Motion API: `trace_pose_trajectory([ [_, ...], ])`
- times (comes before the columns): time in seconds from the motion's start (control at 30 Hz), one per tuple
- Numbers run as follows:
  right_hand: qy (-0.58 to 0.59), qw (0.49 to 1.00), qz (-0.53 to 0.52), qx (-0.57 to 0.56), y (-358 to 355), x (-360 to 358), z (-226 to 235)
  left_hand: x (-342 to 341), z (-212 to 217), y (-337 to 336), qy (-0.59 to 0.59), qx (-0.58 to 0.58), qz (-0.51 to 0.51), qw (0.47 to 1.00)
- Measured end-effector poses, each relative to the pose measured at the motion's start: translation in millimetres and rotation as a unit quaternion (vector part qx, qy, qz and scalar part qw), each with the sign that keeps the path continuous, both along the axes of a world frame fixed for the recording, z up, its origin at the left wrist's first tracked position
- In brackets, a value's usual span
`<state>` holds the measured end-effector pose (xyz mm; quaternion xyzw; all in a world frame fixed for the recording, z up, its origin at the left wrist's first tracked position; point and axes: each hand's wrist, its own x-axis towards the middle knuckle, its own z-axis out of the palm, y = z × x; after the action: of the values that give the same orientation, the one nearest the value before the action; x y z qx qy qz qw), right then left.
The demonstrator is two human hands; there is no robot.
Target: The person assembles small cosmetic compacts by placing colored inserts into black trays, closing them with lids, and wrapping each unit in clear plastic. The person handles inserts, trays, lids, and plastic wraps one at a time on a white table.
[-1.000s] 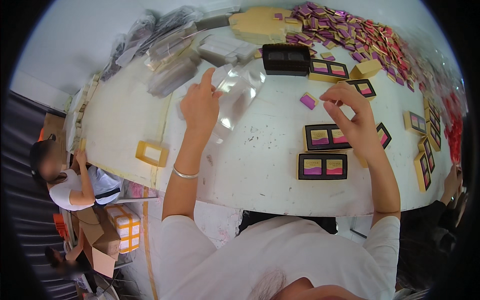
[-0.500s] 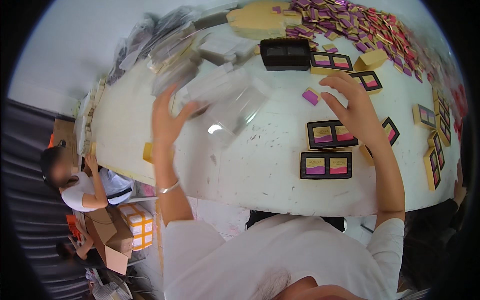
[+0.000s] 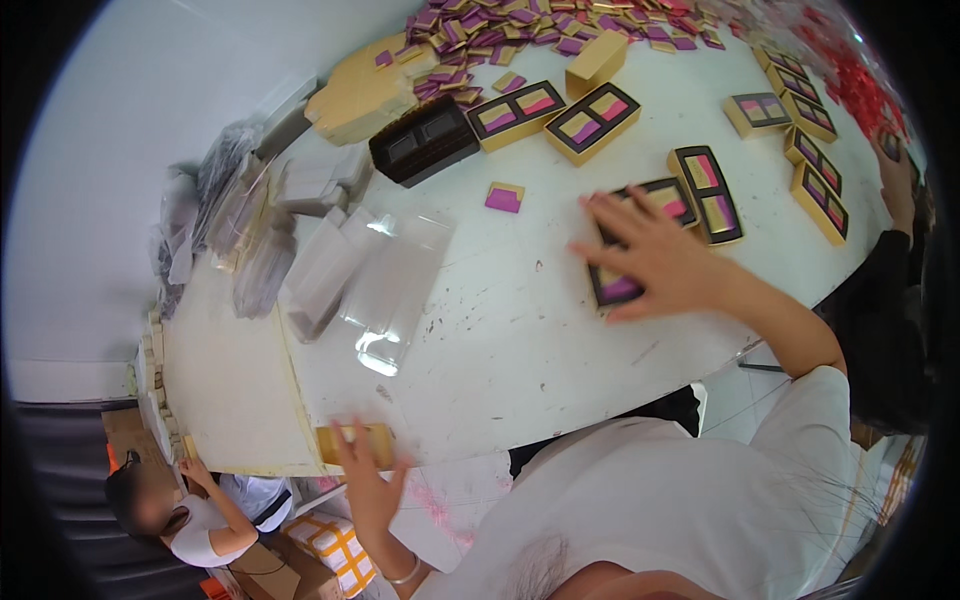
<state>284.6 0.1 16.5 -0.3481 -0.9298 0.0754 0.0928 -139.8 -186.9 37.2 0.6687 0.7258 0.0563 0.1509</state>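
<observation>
My right hand (image 3: pixel 665 250) lies palm down with spread fingers over two dark-trayed gold boxes. One is a far box (image 3: pixel 672 197), the other a near box (image 3: pixel 615 290); the hand hides much of both. Purple and pink squares show in their trays. A third filled box (image 3: pixel 708 195) stands beside them on the right. My left hand (image 3: pixel 372 490), fingers apart, is at the table's near edge by a gold box piece (image 3: pixel 383 440). Whether its fingers touch that piece I cannot tell. A single gold-and-purple wrapped square (image 3: pixel 505 197) lies on the table.
Clear plastic sleeves (image 3: pixel 400 270) cover the table's left part. Behind stand a dark tray stack (image 3: pixel 425 140), more filled boxes (image 3: pixel 592 122) and a heap of wrapped squares (image 3: pixel 490 35). Another person's hand (image 3: pixel 893 175) is at far right; a co-worker (image 3: pixel 205 520) sits at lower left.
The head view has turned. My right hand has come from near the loose square down onto the boxes. My left hand has drawn back from the plastic sleeves to the gold box piece.
</observation>
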Motion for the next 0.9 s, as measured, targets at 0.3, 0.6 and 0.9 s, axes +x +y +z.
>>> trace_pose_trajectory([
  [0.3,0.123,0.984,-0.132,-0.012,87,42,31,140,28,85,-0.104,-0.114,-0.379,0.913],
  [0.6,-0.033,0.991,0.000,0.126,107,-107,-31,189,11,148,-0.089,0.145,-0.403,0.899],
  [0.9,0.190,0.978,-0.058,-0.058,89,-85,-6,99,-4,310,0.073,0.409,-0.231,0.880],
])
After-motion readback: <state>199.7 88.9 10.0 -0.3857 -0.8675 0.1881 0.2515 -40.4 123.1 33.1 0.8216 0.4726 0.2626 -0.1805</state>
